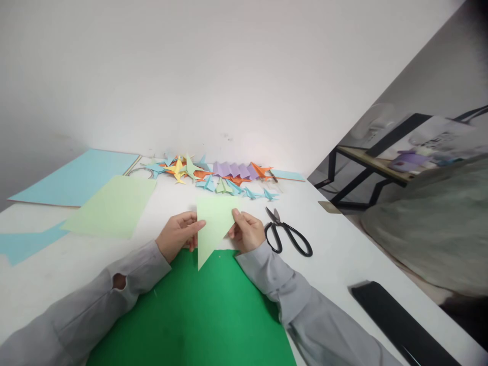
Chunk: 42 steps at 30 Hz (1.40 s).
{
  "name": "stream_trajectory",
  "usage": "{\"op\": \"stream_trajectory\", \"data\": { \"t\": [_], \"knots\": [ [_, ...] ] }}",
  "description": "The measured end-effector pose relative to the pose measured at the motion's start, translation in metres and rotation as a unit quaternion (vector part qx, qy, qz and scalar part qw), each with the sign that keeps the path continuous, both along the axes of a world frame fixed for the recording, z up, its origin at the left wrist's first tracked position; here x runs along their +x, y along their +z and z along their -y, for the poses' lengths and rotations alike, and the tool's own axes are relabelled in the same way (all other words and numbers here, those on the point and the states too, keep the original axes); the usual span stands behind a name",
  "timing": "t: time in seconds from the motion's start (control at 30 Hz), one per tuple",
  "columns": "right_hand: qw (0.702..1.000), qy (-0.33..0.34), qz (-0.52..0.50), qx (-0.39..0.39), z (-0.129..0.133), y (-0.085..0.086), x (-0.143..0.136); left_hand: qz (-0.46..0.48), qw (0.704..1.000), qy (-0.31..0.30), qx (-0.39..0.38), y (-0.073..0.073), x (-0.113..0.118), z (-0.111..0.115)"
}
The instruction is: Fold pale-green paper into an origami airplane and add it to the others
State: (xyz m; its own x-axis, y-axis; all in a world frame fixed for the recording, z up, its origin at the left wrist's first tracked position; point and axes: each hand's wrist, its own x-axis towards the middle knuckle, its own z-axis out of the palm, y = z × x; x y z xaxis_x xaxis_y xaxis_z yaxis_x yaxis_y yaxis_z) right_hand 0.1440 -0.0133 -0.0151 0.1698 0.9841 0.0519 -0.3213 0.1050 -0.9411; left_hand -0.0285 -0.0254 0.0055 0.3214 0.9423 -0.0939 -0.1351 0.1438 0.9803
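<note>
Between my two hands is a piece of light green paper (213,221), held upright above the far edge of a green mat (190,315). Its lower part tapers to a point at the bottom left. My left hand (181,233) pinches its left edge, thumb in front and fingers behind. At the right edge, my right hand (247,230) pinches it the same way near the upper corner. Black-handled scissors (287,231) lie just right of my right hand, their blades slightly apart.
Along the wall sit several folded paper figures (186,168) and a pleated purple paper (234,170). Left are a light green sheet (112,206), a blue sheet stack (80,178) and a blue scrap (30,244). A long black object (404,320) lies near the table's right edge.
</note>
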Motion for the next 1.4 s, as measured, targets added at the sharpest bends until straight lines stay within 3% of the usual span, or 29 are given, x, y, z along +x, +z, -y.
{"op": "stream_trajectory", "data": {
  "t": [0.13, 0.5, 1.17, 1.4],
  "knots": [
    [0.998, 0.045, 0.031, 0.016, 0.0062, -0.0001, -0.0044, 0.000, 0.999, 0.033, -0.015, 0.0011, -0.0005, -0.0012],
    [0.990, 0.134, 0.038, 0.027, 0.0080, -0.0034, 0.0023, 0.018, 0.999, 0.023, -0.043, 0.0022, -0.0014, -0.0009],
    [0.994, 0.112, 0.018, 0.013, 0.0075, -0.0031, 0.0021, 0.007, 0.999, 0.013, -0.046, 0.0006, -0.0037, -0.0010],
    [0.988, 0.154, 0.016, 0.005, 0.0080, -0.0023, 0.0035, 0.008, 0.998, 0.029, -0.048, 0.0008, -0.0039, -0.0002]
  ]
}}
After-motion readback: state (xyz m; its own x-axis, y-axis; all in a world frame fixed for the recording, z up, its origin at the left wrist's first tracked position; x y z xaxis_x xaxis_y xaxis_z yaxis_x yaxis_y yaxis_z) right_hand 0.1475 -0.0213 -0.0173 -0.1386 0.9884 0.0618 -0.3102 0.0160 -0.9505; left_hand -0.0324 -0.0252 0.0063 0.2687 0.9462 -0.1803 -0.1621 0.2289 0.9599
